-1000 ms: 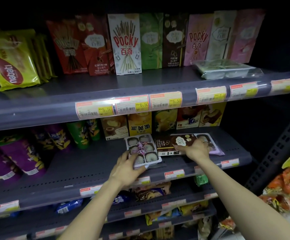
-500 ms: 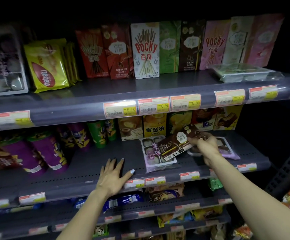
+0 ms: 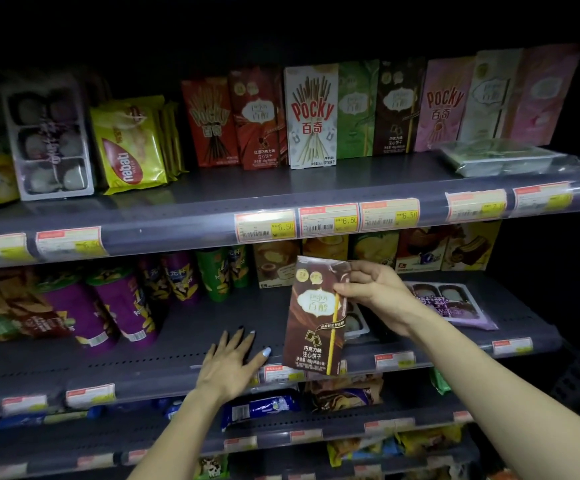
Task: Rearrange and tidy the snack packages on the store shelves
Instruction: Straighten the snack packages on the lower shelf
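My right hand (image 3: 373, 292) pinches the upper right edge of a brown chocolate biscuit-stick box (image 3: 316, 317) and holds it upright in front of the middle shelf (image 3: 125, 358). Flat on that shelf's front edge, fingers spread, rests my left hand (image 3: 229, 365), to the left of the box. A mochi tray (image 3: 356, 320) lies partly hidden behind the box. Another mochi tray in purple wrap (image 3: 451, 303) lies on the shelf to the right. On the top shelf (image 3: 184, 216) stands a row of stick-biscuit boxes, among them a white Pocky box (image 3: 311, 116) and a matching brown box (image 3: 399, 105).
The top shelf also bears a standing mochi tray (image 3: 49, 136), yellow Nabati packs (image 3: 129, 143) and a flat green tray (image 3: 499, 161) at right. Purple and green snack cups (image 3: 122, 306) fill the middle shelf's left. Small cake boxes (image 3: 420, 251) line its back. Lower shelves hold more packets.
My right hand lifted the brown box off the middle shelf and turned it upright. My left hand let go of the mochi tray and moved left onto the shelf edge.
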Available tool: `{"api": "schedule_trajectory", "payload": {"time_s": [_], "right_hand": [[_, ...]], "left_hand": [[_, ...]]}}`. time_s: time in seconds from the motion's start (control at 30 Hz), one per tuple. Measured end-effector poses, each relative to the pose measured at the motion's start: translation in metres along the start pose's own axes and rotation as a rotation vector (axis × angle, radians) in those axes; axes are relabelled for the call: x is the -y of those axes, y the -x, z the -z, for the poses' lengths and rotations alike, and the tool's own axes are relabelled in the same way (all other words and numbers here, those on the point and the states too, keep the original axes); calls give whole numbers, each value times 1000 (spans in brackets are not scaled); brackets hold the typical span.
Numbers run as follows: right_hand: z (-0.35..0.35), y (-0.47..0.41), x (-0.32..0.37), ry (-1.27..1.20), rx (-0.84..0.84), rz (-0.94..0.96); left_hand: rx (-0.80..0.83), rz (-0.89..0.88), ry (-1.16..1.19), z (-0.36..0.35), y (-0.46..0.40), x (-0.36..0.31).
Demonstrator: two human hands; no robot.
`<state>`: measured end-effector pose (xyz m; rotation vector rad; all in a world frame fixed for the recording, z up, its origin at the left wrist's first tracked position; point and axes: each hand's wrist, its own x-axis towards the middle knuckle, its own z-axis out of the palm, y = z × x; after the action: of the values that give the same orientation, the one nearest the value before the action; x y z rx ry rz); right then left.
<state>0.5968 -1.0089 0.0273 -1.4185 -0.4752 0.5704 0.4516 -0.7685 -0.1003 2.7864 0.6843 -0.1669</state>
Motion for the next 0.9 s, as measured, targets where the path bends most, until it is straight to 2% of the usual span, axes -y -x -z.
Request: {"api": "schedule_trajectory", "payload": {"time_s": [0.33,0.43,0.5,0.6,0.7,0.77,0.9], "right_hand": [[-23,28,43,70,327,48],[-29,33,52,88,372,74],[-32,36,59,101,377,98],[-35,39,73,110,373,141],[-34,41,89,99,367,193],[-31,42,99,97,333,238],[-25,41,117,60,264,307]], "left_hand": [[-23,-13,23,-1,2,-1],[-77,-90,135,7,10,-7],[-242,-172,228,21,17,-13],[-585,-319,259,54,32,-30],[-940,-543,227,90,46,-44],[-1115,-657,184,112,52,-49],[-1349,-637,81,146,60,-55]]}}
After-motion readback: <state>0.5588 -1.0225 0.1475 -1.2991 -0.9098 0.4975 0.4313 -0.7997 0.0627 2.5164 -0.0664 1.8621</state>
